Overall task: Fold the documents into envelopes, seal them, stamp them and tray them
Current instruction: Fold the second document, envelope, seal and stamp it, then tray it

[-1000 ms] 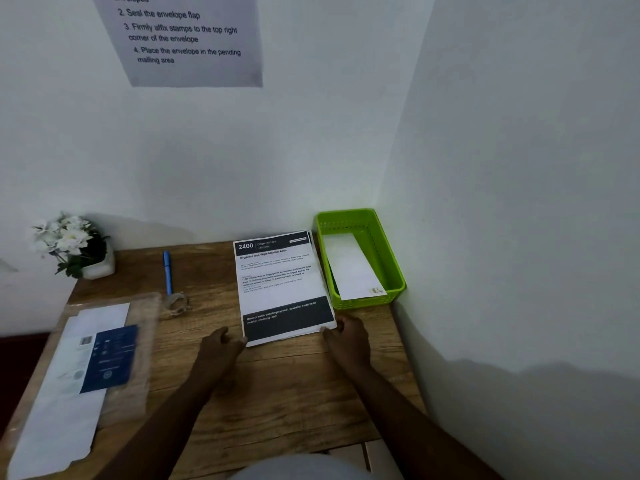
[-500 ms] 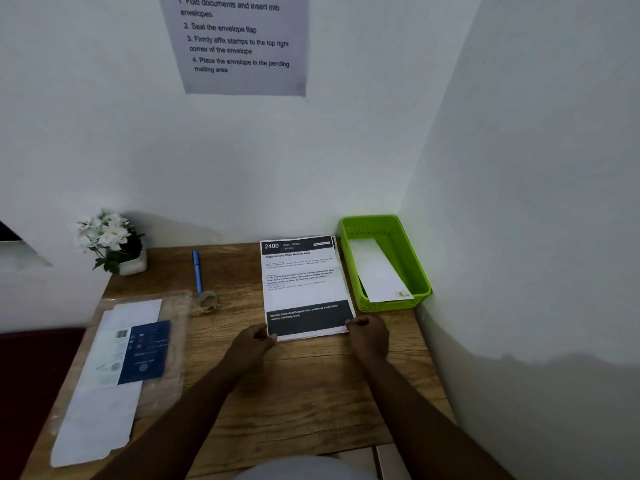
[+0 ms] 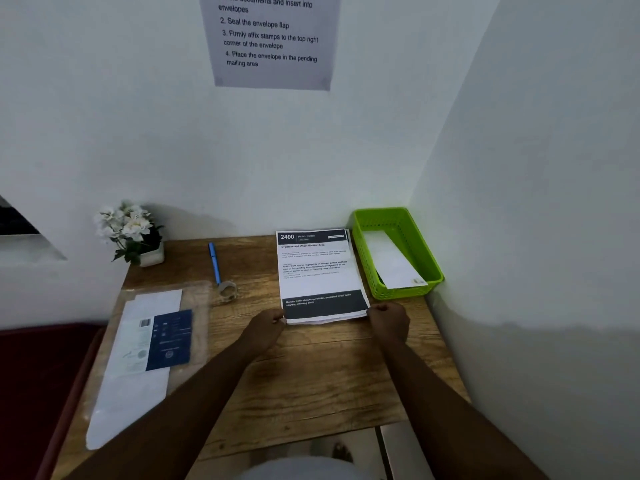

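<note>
A: Documents point(image 3: 320, 275) status, head view?

B: Stack of printed sheets lies flat on the wooden desk point(image 3: 311, 375), far side, just left of the green tray point(image 3: 429, 268). Top sheet has a dark header reading "2400" and a dark band along its near edge.

A: Hands?

B: Left hand point(image 3: 265, 329) pinches the near-left corner of the stack, fingers curled on the paper edge. Right hand point(image 3: 388, 320) grips the near-right corner the same way. Near edge looks slightly lifted, sheets fanned a bit there.

A: Tray contents?

B: One white envelope point(image 3: 393, 259) inside, lying lengthwise. There is a small mark at its near corner, too small to tell what it is.

A: Rest of the desk?

B: Clear plastic sleeve point(image 3: 194, 303) on the left side with white envelopes point(image 3: 131, 393) and a dark blue card point(image 3: 169, 341) inside. Blue pen point(image 3: 214, 261) lies between sleeve and stack, and a tape roll point(image 3: 227, 289) touches its near end. White flowers in a pot point(image 3: 133, 233) stand at the far-left corner. Instruction sheet point(image 3: 270, 39) is taped on the wall above, listing fold, seal, stamp, place.
</note>
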